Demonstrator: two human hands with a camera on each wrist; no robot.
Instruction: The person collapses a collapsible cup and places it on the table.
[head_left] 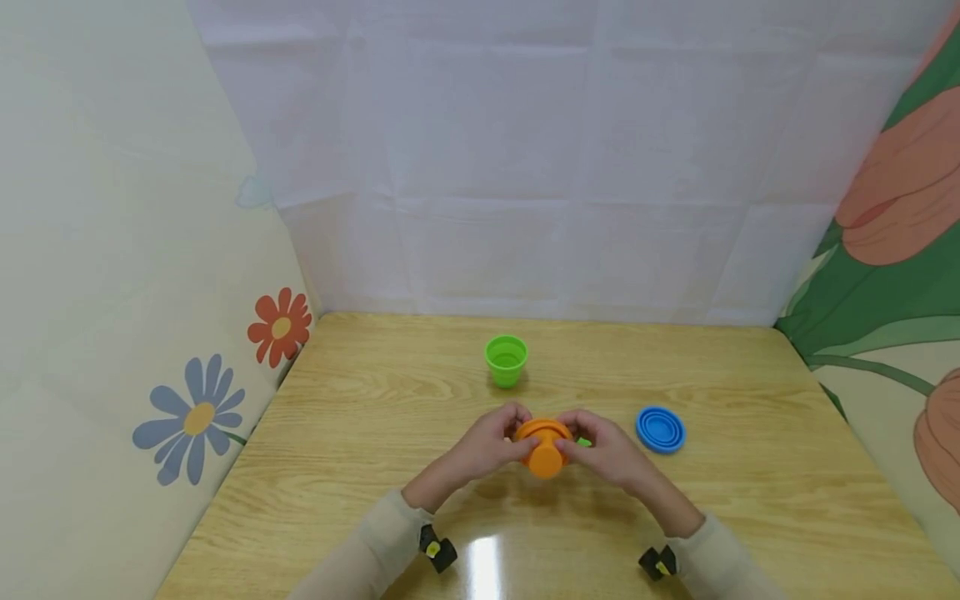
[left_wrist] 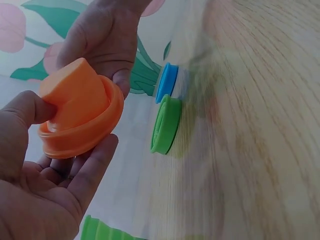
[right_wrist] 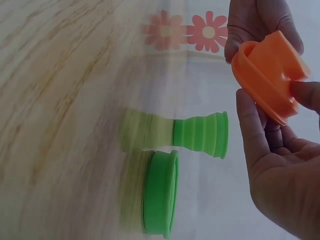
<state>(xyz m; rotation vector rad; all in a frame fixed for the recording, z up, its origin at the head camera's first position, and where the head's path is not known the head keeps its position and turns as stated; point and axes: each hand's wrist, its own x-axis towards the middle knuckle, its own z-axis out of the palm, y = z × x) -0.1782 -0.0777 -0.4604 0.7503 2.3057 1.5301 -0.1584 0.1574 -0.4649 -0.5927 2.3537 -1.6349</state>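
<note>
An orange collapsible cup (head_left: 546,461) is held above the table between both hands, its base turned toward me. It is partly folded: in the left wrist view the narrow end of the cup (left_wrist: 75,95) stands askew out of the wide rim. My left hand (head_left: 489,440) grips one side, thumb on the cup wall and fingers under the rim. On the other side, my right hand (head_left: 604,450) holds it the same way, thumb pressed against the cup (right_wrist: 267,72). A flattened green collapsible cup (left_wrist: 167,125) lies on the table, mostly hidden behind my right hand in the head view.
An extended green cup (head_left: 506,362) stands upright farther back on the wooden table (head_left: 375,367). To the right lies a flattened blue collapsible cup (head_left: 661,430). A white cloth (head_left: 480,167) hangs behind the table, with flower-patterned panels at both sides.
</note>
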